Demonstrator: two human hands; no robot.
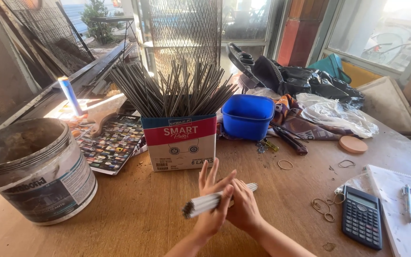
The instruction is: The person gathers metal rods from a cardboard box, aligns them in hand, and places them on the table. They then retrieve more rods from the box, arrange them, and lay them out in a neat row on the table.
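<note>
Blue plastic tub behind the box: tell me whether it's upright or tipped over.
Upright. The blue plastic tub sits on the wooden table with its open rim facing up; its contents cannot be seen from this angle.

box (179,143) ahead, bucket (34,176) left, calculator (361,216) right

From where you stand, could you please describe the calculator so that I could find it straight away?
Start at the wooden table and go to its right side, to the white notepad with a pen. The calculator lies just left of it: dark, flat, keyed, unlike the thin rubber bands beside it.
</note>
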